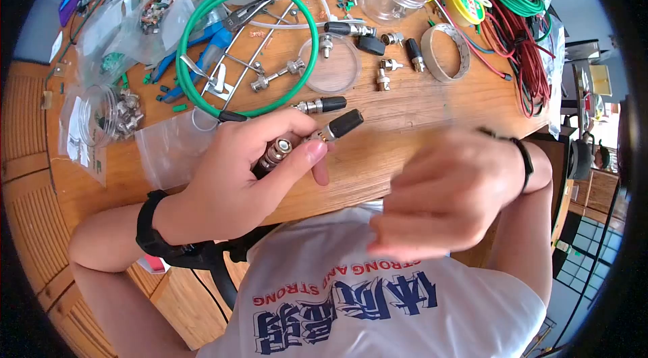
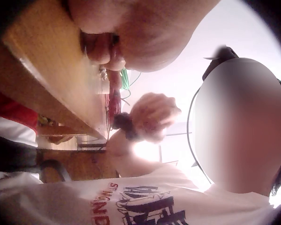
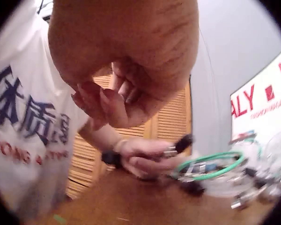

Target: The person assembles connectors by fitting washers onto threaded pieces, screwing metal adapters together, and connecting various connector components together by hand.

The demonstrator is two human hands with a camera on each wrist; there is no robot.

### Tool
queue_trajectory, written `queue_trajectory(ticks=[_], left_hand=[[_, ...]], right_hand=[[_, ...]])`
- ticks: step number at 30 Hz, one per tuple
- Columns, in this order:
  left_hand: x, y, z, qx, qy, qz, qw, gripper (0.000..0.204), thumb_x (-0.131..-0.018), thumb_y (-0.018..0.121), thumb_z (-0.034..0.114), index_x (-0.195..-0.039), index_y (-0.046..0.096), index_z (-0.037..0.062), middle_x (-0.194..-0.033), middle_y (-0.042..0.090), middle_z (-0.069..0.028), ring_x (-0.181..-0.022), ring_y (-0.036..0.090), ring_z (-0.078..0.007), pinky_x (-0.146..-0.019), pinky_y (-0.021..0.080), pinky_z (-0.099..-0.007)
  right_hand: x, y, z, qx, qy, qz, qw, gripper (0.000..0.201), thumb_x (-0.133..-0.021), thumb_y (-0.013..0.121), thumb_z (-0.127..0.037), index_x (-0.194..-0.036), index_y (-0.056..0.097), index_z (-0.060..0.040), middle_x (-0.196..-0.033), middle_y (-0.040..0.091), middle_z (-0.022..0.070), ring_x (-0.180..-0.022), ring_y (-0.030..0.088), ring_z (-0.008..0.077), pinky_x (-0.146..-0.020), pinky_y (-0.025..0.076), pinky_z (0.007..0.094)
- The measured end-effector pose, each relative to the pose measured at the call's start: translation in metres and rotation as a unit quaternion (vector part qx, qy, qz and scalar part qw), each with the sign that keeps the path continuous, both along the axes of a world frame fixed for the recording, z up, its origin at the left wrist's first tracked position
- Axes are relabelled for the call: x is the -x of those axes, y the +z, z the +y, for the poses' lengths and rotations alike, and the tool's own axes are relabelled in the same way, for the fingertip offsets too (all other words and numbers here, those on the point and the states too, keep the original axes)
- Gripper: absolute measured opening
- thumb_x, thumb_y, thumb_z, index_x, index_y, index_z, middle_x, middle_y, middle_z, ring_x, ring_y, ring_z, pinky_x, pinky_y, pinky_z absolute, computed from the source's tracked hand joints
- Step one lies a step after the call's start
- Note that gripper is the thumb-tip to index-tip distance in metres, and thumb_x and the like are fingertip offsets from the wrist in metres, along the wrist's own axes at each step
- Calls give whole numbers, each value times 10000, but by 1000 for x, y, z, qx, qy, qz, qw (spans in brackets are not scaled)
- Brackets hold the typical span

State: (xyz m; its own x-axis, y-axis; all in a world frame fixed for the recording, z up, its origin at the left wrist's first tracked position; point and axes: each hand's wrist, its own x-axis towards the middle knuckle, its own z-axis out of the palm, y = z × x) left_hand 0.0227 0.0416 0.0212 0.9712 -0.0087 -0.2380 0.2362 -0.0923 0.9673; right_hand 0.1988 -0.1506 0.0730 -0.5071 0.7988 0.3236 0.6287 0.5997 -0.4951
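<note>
My left hand (image 1: pixel 233 172) is raised over the table's near edge. Its thumb and forefinger pinch a BNC connector with a black boot (image 1: pixel 345 124), which points away to the right. A second metal BNC connector (image 1: pixel 277 150) lies in the same hand, its round end facing up and its rear hidden by the fingers. To the right, my right hand (image 1: pixel 445 192) hovers in front of the shirt, blurred, with its fingers curled in. Seen from the right wrist, the fingertips (image 3: pixel 110 105) bend toward the thumb, with nothing visible between them.
Beyond the left hand lie a green cable loop (image 1: pixel 314 54), blue-handled pliers (image 1: pixel 219 37) and several loose connectors (image 1: pixel 383 78). A tape roll (image 1: pixel 445 54) stands right of them. Red cables (image 1: pixel 530 67) bunch at the right edge. Bags of parts (image 1: pixel 158 13) cover the left side.
</note>
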Motion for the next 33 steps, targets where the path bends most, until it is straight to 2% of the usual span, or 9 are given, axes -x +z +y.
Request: queue_trajectory(ticks=[2,5,7,9,17,23,24,27,33], left_hand=[[0,-7,-1,-10,1,-30,999,167,-1072,545,79,-1125,636,-50,-882,717,-81,-808,625,-69,-743,475,-239],[1,-12,-1,12,-1,-38,999,173,-1080,535,84,-1124,639,-48,-880,709,-68,-835,624,-58,-738,465,-218],[-1,-3,0,21,-5,-1,1000,172,-1080,538,84,-1125,641,-46,-885,706,-59,-840,624,-53,-728,460,-206],[1,-12,-1,8,0,-49,999,169,-1077,549,87,-1131,638,-46,-883,704,-48,-827,620,-45,-722,467,-210],[1,-11,0,-8,3,-32,999,151,-1063,565,75,-1101,632,-55,-879,716,-59,-816,614,-36,-731,475,-206],[-1,-7,-2,-16,18,-82,996,105,-1040,608,77,-1066,645,-18,-824,736,-23,-635,521,-3,-609,420,-203],[0,0,0,-12,7,-40,999,93,-1036,616,81,-1050,645,-6,-815,737,-22,-616,514,-15,-599,415,-206],[-1,-10,-1,5,13,-75,997,86,-1027,626,94,-1030,652,12,-827,753,-22,-681,662,-77,-614,484,-244],[-4,-4,2,7,1,-54,999,105,-1008,643,113,-1021,664,11,-816,761,-27,-688,701,-122,-637,521,-255]], right_hand=[[20,5,-9,200,75,46,976,280,-1009,676,-206,-795,564,-65,-599,513,4,-460,550,180,-402,402,335],[68,-40,-31,394,63,217,891,196,-964,557,-100,-810,523,17,-589,565,164,-580,613,418,-534,501,464],[85,-92,-31,456,48,209,864,136,-961,537,-66,-888,588,37,-686,629,211,-724,665,436,-658,540,489],[91,-143,-23,336,-124,90,929,150,-945,525,-42,-996,622,61,-814,680,233,-866,690,414,-793,543,499],[75,-164,-19,311,-111,69,941,152,-948,525,-44,-1005,621,59,-824,680,233,-877,689,413,-800,542,497],[54,-173,7,287,-92,56,952,153,-950,524,-45,-1012,620,57,-833,679,234,-887,687,411,-806,540,495],[48,-177,16,281,-83,53,955,154,-950,524,-45,-1014,619,57,-835,679,234,-888,687,411,-808,540,495],[46,-192,28,280,-62,65,956,155,-951,523,-45,-1017,619,56,-839,679,234,-893,686,410,-811,539,494],[36,-207,35,271,-56,74,958,157,-953,522,-47,-1025,618,55,-848,679,235,-903,685,408,-817,538,492]])
